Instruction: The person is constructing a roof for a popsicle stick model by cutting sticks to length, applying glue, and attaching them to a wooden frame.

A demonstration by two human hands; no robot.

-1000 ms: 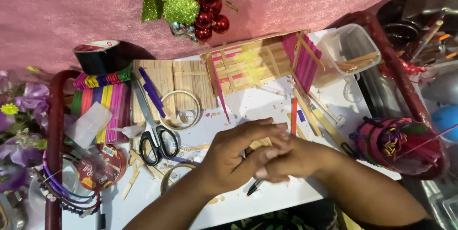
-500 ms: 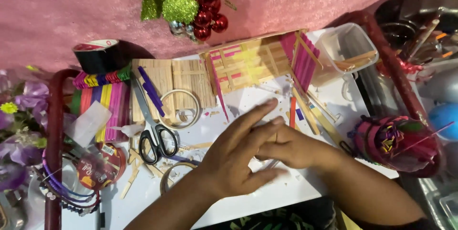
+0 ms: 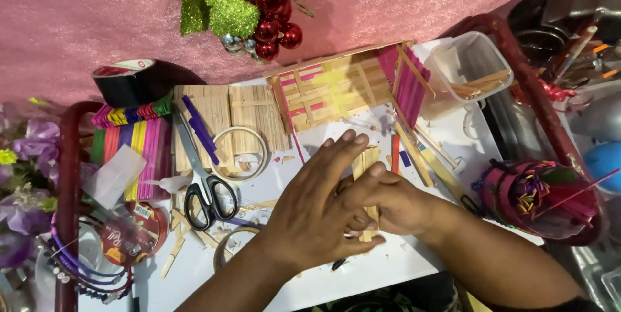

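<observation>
Both hands meet over the middle of the white bench (image 3: 414, 267), working a small panel of plain craft sticks (image 3: 367, 160) that lies flat on it. The left hand (image 3: 317, 212) lies palm down with its fingers stretched flat across the panel, apparently pressing the sticks so they stay level and side by side; its grip is open, closing on nothing. The right hand (image 3: 394, 205) comes in from the right, partly tucked under the left, and its fingers curl at the panel's edge; whether they pinch a stick or only steady it I cannot tell. The panel shows above the fingertips and again below the left palm, so it runs under both hands.

Materials ring the work, seemingly laid within reach. One pair of black-handled scissors (image 3: 206, 192) lies just left of the hands. One roll of clear tape (image 3: 239, 153) rests on two flat mats of plain sticks (image 3: 259, 115). One larger stick structure with pink and yellow slats (image 3: 336, 89) stands beyond the hands. One black tape roll (image 3: 126, 79) sits at the far left above a row of coloured sticks (image 3: 139, 150). One clear plastic tub (image 3: 469, 73) holds a few sticks at the right. One sprig of red baubles and glittery green leaves (image 3: 242, 5) lies on the pink cloth (image 3: 77, 21).
</observation>
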